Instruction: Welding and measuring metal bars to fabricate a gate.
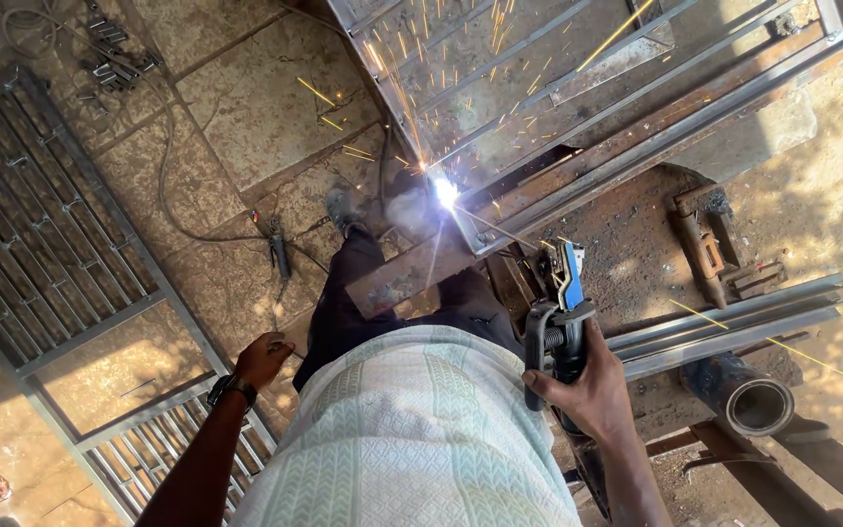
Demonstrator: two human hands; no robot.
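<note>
Currently right hand [587,385] grip pinching electrode holder [560,312], rod arcing on steel frame [636,146]; left hand [263,359] grip loosely curled, holding nothing.

The floor [246,107] is paved with large, worn stone slabs, brownish and dusty, with dark joints between them. Toward the right the paving gives way to bare sandy ground [831,195] strewn with rusty grit. Strong sunlight falls across the scene, throwing dappled patches and hard shadows over slabs and sand. A finished metal grille [41,254] with many thin bars lies flat on the floor at the left. A thin cable [163,185] snakes over the slabs near it. At the lower right a thick steel pipe [748,395] lies beside long steel bars [734,322].
</note>
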